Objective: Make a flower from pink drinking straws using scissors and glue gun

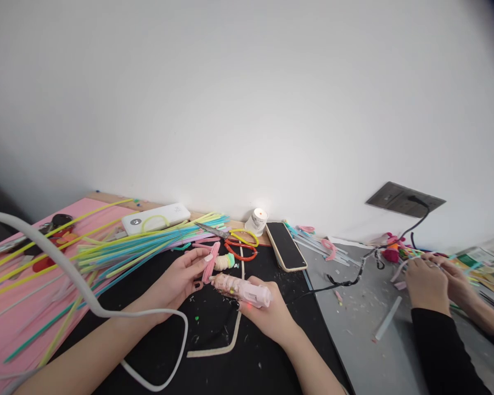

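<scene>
Phone [287,247] sits on the counter [107,196], cup [255,226] just left of it, scissors [222,234] further left, power bank [173,213] way left, glue gun [241,288] front-left, outlet [395,198] on the wall [247,109] off right.

Over the link I'm picking out a pale pink glue gun [255,293] glowing red at one spot, a bundle of stems [209,267] showing a stronger pink, and a cream coil [221,263] ending in mint green. The scissors [225,237] are showing one red loop and one yellow. Loose stems [156,244] are streaking yellow, blue and green across a plain pink sheet [4,334]. I'm seeing a plain black mat [214,378], a black-screened phone [287,247] edged in cream, and a co-worker's black sleeve [438,343].
</scene>
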Demonstrator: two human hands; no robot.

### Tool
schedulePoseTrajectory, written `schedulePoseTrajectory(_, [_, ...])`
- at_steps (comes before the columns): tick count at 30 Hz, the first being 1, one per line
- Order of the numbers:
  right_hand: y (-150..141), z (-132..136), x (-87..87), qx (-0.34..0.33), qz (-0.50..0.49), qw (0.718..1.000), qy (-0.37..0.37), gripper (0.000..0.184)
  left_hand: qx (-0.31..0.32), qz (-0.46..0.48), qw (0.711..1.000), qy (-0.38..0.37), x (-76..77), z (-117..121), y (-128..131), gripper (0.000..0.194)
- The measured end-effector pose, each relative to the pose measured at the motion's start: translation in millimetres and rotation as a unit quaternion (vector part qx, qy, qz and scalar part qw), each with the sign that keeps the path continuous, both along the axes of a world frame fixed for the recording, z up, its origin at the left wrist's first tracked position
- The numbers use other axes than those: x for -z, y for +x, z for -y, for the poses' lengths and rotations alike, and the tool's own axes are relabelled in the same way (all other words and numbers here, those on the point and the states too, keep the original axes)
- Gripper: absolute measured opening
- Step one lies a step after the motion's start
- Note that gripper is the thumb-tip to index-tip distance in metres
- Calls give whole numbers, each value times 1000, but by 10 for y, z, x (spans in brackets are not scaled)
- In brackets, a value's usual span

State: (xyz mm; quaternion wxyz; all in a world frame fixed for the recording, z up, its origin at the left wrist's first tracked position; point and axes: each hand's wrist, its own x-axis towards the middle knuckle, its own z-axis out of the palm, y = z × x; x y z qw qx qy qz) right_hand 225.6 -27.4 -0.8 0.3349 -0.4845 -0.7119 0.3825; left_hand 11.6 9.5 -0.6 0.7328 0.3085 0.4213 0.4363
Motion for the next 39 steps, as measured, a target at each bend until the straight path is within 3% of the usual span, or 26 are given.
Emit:
schedulePoseTrajectory(18, [16,-9,11,42,-32,999,5,25,29,-33,999,2,-25,50,28,36])
schedulePoseTrajectory(32, [65,-63,70,105,-26,993,39,15,63,-48,997,-2,-58,61,29,29])
schedulePoseTrajectory(39, [54,-58,70,93,-29,995,31,13,59,-38,998,6,-16,53,29,23])
